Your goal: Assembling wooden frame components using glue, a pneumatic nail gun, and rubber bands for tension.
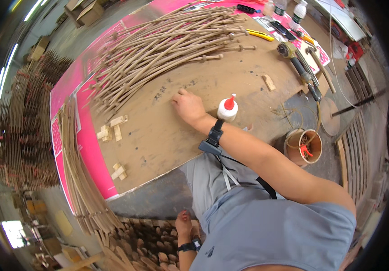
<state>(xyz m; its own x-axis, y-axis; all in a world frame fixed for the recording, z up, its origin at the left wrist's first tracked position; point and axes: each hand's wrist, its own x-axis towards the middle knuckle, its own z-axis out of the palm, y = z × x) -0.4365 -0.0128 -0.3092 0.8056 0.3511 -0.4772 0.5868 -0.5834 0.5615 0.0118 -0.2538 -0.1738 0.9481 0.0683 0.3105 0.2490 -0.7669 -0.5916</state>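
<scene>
My right hand (pixel 188 106) rests low over the brown board (pixel 176 144) on the table, its fingers curled; what they hold, if anything, is hidden. Beside it, to the right, stands a white glue bottle (pixel 227 109) with a red cap and nozzle. My left hand (pixel 183 222) hangs below the table's near edge, fingers curled in and nothing visible in them. Under and beside that hand lies a dense stack of wooden pieces (pixel 147 246). A large pile of thin wooden rods with small knobs (pixel 163 49) covers the far left of the board.
Small wooden block jigs (pixel 119 171) sit along the board's left side; another block (pixel 269 82) lies at right. Long wooden strips (pixel 74 167) overhang the left edge. At right are a power tool (pixel 299 67), a hammer (pixel 321 67) and a round bin (pixel 316 144). Bottles (pixel 299 13) stand far right.
</scene>
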